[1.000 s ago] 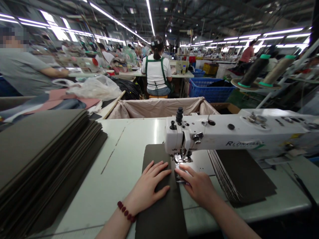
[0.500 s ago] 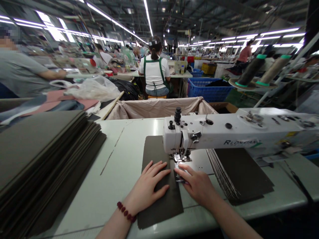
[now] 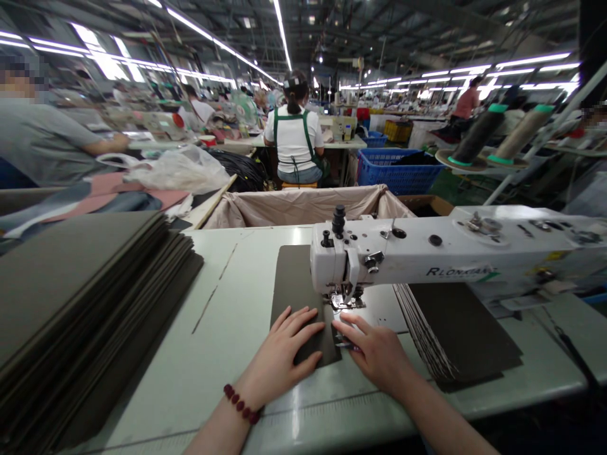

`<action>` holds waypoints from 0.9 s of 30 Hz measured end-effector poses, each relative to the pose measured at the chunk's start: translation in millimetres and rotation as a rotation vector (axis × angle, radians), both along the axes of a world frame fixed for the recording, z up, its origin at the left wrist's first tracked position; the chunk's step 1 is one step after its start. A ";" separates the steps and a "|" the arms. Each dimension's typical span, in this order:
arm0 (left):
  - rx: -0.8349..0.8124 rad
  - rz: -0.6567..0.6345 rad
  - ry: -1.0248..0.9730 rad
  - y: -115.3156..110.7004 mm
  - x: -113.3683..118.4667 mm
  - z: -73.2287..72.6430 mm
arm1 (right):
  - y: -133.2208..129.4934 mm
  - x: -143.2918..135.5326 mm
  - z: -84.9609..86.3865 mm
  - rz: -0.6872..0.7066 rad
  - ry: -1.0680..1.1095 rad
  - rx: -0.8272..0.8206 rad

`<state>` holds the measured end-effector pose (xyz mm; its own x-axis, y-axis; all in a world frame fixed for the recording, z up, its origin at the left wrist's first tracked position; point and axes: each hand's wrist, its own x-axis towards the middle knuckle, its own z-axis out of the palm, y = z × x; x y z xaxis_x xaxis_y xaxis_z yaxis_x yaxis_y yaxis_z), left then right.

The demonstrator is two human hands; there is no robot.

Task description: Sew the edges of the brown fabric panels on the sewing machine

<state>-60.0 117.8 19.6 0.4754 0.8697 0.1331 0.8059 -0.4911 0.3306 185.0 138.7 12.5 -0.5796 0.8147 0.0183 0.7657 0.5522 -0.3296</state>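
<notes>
At lower centre, a person's left hand (image 3: 284, 354) lies flat, fingers spread, pressing on a dark fabric panel (image 3: 296, 291) that runs under the presser foot (image 3: 345, 299) of a white sewing machine (image 3: 427, 256). The right hand (image 3: 374, 354) rests just beside it on the pale table (image 3: 227, 328), fingers extended toward the foot; a small object shows under it, and whether it is gripped cannot be told. A tall stack of dark panels (image 3: 80, 303) fills the left; a fanned stack (image 3: 455, 328) lies right.
</notes>
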 end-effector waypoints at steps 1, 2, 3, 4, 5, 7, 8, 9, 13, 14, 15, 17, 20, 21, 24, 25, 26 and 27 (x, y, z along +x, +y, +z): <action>-0.005 0.003 0.007 -0.1 0.0 -0.5 | 0.0 0.1 -0.6 0.000 -0.004 0.001; -0.009 0.008 0.012 -0.1 -0.1 -0.8 | 0.0 0.2 -1.4 -0.002 -0.008 0.002; -0.012 0.012 0.013 -0.2 -0.1 -1.0 | 0.1 0.2 -2.3 -0.005 -0.010 0.004; -0.013 0.014 0.011 -0.2 -0.1 -1.0 | 0.1 0.2 -3.3 -0.008 -0.010 0.006; -0.013 0.014 0.006 -0.3 -0.2 -0.9 | 0.2 0.3 -4.1 -0.010 -0.008 0.007; -0.006 0.013 -0.007 -0.3 -0.3 -0.8 | 0.4 0.4 -4.9 -0.009 0.000 0.004; -0.002 0.011 -0.011 -0.2 -0.3 -0.9 | 0.6 0.5 -5.0 -0.007 0.005 0.002; 0.002 0.010 -0.012 -0.2 -0.3 -1.0 | 0.7 0.6 -4.9 -0.004 0.009 -0.001; 0.022 0.015 -0.006 0.2 -0.5 -1.9 | 0.8 0.6 -4.2 -0.003 0.027 -0.002; 0.027 0.019 -0.006 0.4 -0.5 -2.1 | 0.7 0.6 -4.2 -0.003 0.027 -0.001; 0.030 0.022 -0.006 0.6 -0.5 -2.2 | 0.6 0.6 -4.4 -0.004 0.026 0.001; 0.031 0.030 0.001 1.3 -0.3 -2.4 | 0.3 0.7 -4.9 -0.003 0.024 0.003; 0.026 0.055 0.014 2.9 0.5 -3.5 | 0.5 0.6 -5.5 0.002 0.026 0.007; 0.026 0.064 0.016 3.6 1.0 -4.2 | 0.8 0.6 -5.7 0.002 0.028 0.009; 0.033 0.091 0.021 5.7 2.7 -7.4 | 2.1 0.8 -6.3 0.002 0.038 0.011; 0.037 0.097 0.024 6.3 3.3 -8.7 | 2.6 1.0 -6.6 0.002 0.042 0.009; 0.042 0.103 0.029 6.9 3.7 -10.0 | 3.0 1.2 -6.8 0.002 0.045 0.007; 0.045 0.108 0.035 7.4 4.1 -11.3 | 3.3 1.5 -7.0 0.004 0.049 0.005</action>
<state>-55.9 125.2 8.3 0.3844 0.9095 0.1581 0.8655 -0.4146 0.2812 186.6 142.1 5.4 -0.5813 0.8121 0.0503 0.7466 0.5569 -0.3640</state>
